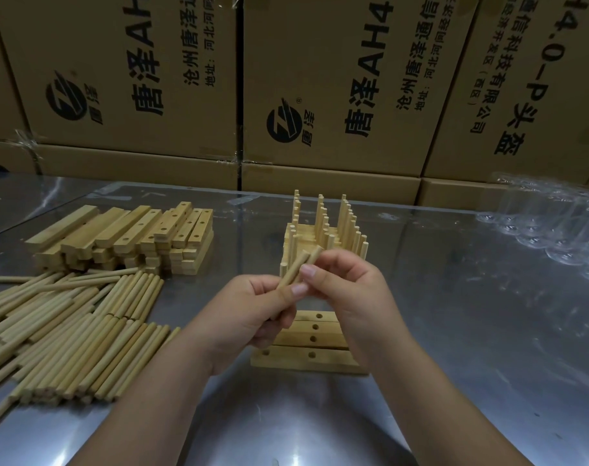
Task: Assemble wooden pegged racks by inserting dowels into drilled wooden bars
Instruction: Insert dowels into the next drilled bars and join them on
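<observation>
My left hand [252, 314] grips a few pale wooden dowels [294, 269] that point up and away from me. My right hand [350, 290] pinches the upper end of one of those dowels between thumb and fingers. Both hands hover over several drilled wooden bars [315, 344] lying side by side on the metal table, holes facing up. Behind the hands stands a stack of finished pegged racks [326, 230], dowels sticking upright.
A large heap of loose dowels [71, 327] covers the table's left side. A pile of drilled bars [128, 237] sits behind it. Cardboard boxes [320, 95] wall off the back. Clear plastic packaging [555, 230] lies at the far right.
</observation>
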